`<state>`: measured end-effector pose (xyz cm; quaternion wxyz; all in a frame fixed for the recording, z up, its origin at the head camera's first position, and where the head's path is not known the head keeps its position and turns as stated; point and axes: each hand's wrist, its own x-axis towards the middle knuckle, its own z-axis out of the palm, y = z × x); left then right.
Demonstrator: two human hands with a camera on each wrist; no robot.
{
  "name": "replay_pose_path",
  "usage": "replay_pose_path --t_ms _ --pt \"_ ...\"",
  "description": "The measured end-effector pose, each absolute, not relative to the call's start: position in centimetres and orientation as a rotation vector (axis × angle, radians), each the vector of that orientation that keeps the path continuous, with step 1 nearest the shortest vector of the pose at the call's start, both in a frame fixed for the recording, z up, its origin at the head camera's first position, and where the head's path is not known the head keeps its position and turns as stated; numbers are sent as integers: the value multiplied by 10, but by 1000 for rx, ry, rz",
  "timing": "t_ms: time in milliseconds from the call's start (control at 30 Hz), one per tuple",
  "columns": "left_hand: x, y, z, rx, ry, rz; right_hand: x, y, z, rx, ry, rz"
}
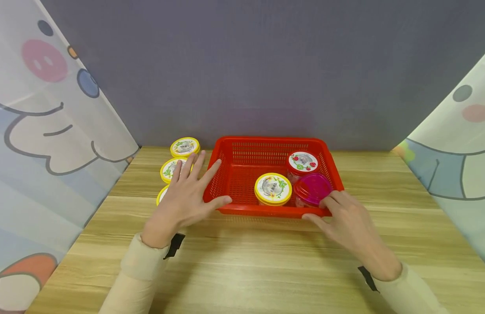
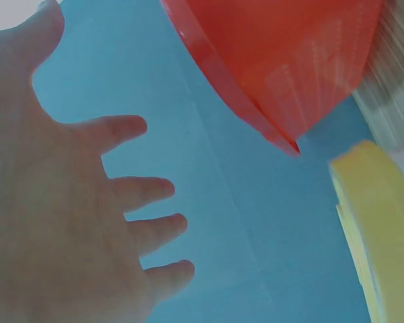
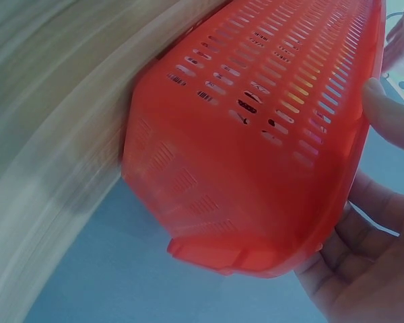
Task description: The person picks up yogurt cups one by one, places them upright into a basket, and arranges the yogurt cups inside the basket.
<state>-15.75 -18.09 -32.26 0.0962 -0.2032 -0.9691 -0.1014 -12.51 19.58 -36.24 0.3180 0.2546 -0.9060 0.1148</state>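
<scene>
A red plastic basket (image 1: 271,211) sits on the wooden table. Inside, toward its right, stand a jar with a yellow-rimmed lid (image 1: 273,189), a jar with a red-rimmed strawberry lid (image 1: 303,162) and a jar with a magenta lid (image 1: 314,188). My right hand (image 1: 346,218) grips the basket's front right corner, thumb at the front and fingers over the rim; the right wrist view shows this hand (image 3: 370,242) against the corner. My left hand (image 1: 187,192), fingers spread, hovers by the basket's left side and holds nothing. In the left wrist view its palm (image 2: 60,202) faces the camera.
Left of the basket, yellow-lidded jars stand in a row: a back one (image 1: 185,146), a middle one (image 1: 171,169) and a front one (image 1: 161,194) partly hidden by my left hand. A grey panel (image 1: 242,69) rises behind the table, with cartoon-printed curtains (image 1: 26,131) at both sides.
</scene>
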Motion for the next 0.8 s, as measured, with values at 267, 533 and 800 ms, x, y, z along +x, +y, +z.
replay_pose_path --t_ms 267,533,800 --pt "-157 -205 -319 -516 -2942 -343 -126 196 -363 679 -2380 302" --pt "-155 -229 -310 -464 -3041 -369 -125 196 -363 683 -2373 314" --pt "-158 -231 -314 -301 -3198 -371 -125 196 -363 685 -2368 307"
